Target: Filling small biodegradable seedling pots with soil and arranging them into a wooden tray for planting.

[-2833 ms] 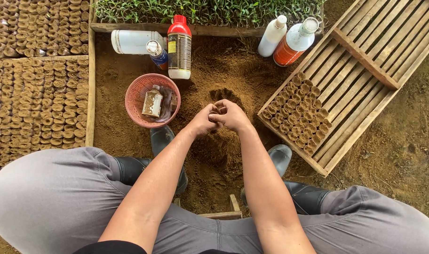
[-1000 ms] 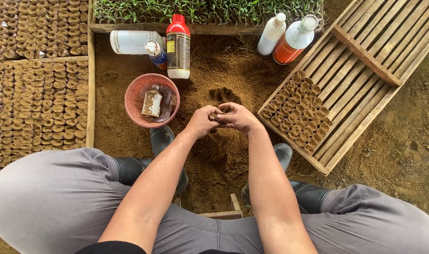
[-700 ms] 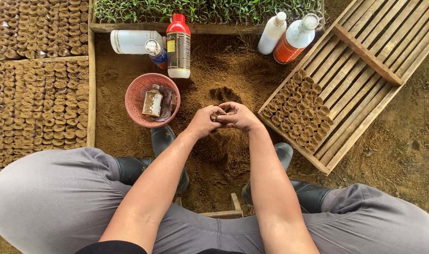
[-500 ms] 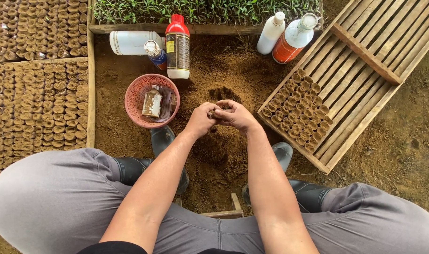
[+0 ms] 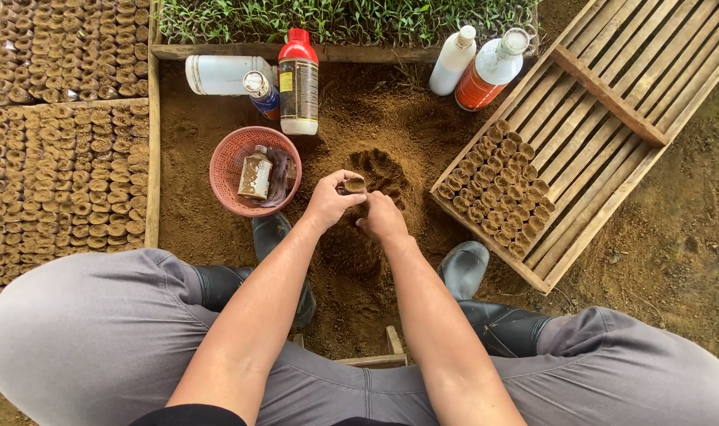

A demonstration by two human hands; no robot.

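seated low over a heap of loose brown soil (image 5: pixel 359 237), you pinch a small soil-filled paper pot (image 5: pixel 354 186) between the closed fingers of your left hand (image 5: pixel 330 202), just above the mound. your right hand (image 5: pixel 381 219) curls beside it, fingers bent in and touching the pot's underside; whether it truly grips the pot cannot be told, since the fingertips are tucked out of sight.

just right of your hands, a slatted wooden crate (image 5: pixel 604 118) lies at an angle, its near corner packed with rows of the same small pots (image 5: pixel 505 185); its far end is cut off by the frame. on your left, wooden trays of filled pots (image 5: pixel 64 158) run past the left edge. a pink plastic basket (image 5: pixel 227 185) near your left hand holds a small bottle (image 5: pixel 255 173) and something dark that is hard to make out. beyond the mound stand a red-capped bottle (image 5: pixel 299 83), a white jug on its side (image 5: pixel 221 73), a white bottle (image 5: pixel 452 61) and an orange-bodied bottle (image 5: pixel 489 71), all before a strip of green seedlings (image 5: pixel 336 20). your grey trousers and dark rubber boots (image 5: pixel 466 272) frame the bare earth outdoors.
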